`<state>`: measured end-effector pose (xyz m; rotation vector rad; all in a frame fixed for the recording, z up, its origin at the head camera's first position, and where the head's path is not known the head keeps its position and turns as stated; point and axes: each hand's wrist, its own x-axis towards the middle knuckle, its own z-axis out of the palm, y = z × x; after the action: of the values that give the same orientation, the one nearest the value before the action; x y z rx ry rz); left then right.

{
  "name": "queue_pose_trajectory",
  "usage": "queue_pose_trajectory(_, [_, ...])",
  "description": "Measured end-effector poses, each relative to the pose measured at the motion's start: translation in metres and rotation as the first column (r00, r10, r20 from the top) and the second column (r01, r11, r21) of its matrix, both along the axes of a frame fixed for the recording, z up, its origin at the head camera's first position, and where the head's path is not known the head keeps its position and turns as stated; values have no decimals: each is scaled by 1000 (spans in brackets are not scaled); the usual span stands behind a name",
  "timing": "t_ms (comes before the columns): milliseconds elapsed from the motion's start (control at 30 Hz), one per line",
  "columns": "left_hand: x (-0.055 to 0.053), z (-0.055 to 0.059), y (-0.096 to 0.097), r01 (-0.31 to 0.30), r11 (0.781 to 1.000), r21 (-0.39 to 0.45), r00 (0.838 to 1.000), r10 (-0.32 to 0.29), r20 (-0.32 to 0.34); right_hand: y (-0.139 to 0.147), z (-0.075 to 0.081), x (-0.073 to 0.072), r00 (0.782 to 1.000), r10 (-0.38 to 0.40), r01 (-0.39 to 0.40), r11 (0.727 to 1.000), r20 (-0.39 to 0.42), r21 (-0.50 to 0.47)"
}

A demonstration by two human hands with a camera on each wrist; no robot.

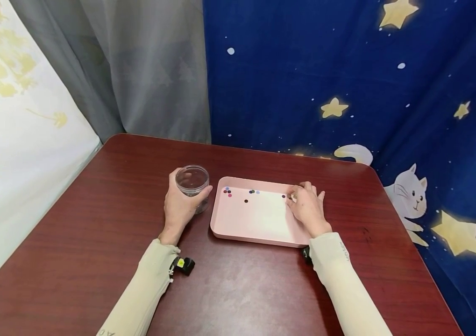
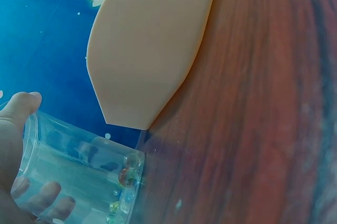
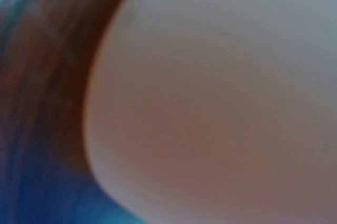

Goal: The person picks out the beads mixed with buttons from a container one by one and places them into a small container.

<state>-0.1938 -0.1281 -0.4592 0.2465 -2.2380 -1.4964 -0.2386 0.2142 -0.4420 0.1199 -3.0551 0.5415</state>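
Observation:
My left hand (image 1: 179,205) holds a clear jar (image 1: 193,181) upright on the table, thumb on the near right side and fingers around the left. Several small glass beads (image 2: 126,176) lie at the jar's bottom in the left wrist view. Further small dark, blue and pink beads (image 1: 229,195) are scattered along the far half of a pink tray (image 1: 259,221). My right hand (image 1: 307,205) reaches over the tray's right end, its thumb and forefinger bent down close to a bead (image 1: 283,196); I cannot tell whether they pinch one. The right wrist view is a blur of the tray's wall (image 3: 200,103).
The tray and jar stand side by side on a dark red wooden table (image 1: 238,289). A blue curtain (image 1: 271,84) with stars and a grey curtain (image 1: 158,70) hang behind its far edge. White cloth (image 1: 19,140) hangs at the left.

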Motion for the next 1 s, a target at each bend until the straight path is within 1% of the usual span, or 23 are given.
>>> queue_pose_trajectory(167, [0,-1,0,-3,1000,-4,1000,3,1,0,-1,1,1000,1,-1,1000,-12,13])
queue_pose_trajectory(367, [1,-1,0,-1,1000,-6,1000,1,8,2,-1,3,1000,-2,2,1000,12,28])
queue_pose_trajectory(500, [1,0,0,-1,1000,-10,1000,1,10,3,0,5,1000,1,-2,999,14,38])
queue_pose_trajectory(767, [2,-1,-1,-4,1000,-2,1000,4,15,2,0,6,1000,2,-3,1000,22,22])
queue_pose_trajectory(900, [1,0,0,2,1000,1,1000,-2,5,1,1,6,1000,4,-4,1000,11,15])
queue_pose_trajectory(1000, [0,1,0,12,1000,6,1000,-12,-5,2,3,6,1000,3,-3,1000,7,-14])
